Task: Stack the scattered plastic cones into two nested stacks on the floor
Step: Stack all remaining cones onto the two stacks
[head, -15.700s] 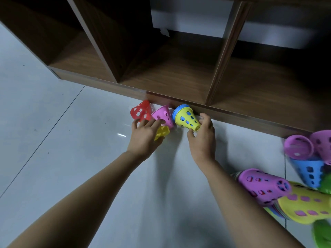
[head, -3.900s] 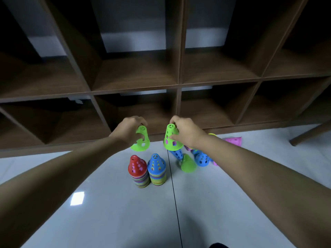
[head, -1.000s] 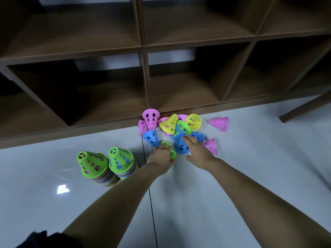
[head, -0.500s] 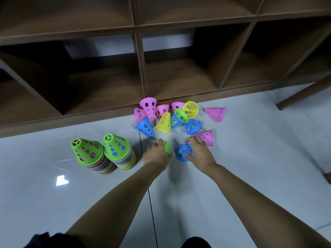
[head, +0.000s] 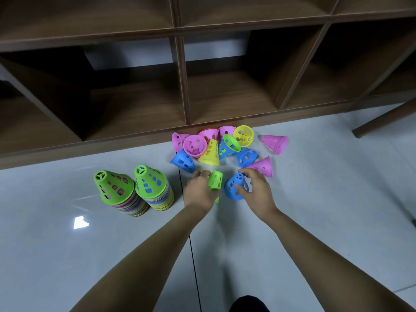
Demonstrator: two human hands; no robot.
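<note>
Head view: the left hand [head: 199, 191] curls its fingers round a perforated green cone [head: 215, 180] tipped sideways. The right hand [head: 256, 190] clamps fingers and thumb on a perforated blue cone [head: 234, 186], low by the white floor [head: 315, 199]. A pink cone [head: 262, 166] lies just past the right fingertips, and the loose pile [head: 210, 153] lies farther on against the wooden shelf unit [head: 184, 86]. Left of the left fingers stand 2 nested stacks [head: 153, 188], touching, each green-topped.

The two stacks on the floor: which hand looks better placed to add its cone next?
Left, probably. The left hand grips a green cone and is nearer the two stacks; the right hand, holding a blue cone, would have to reach across.
</note>
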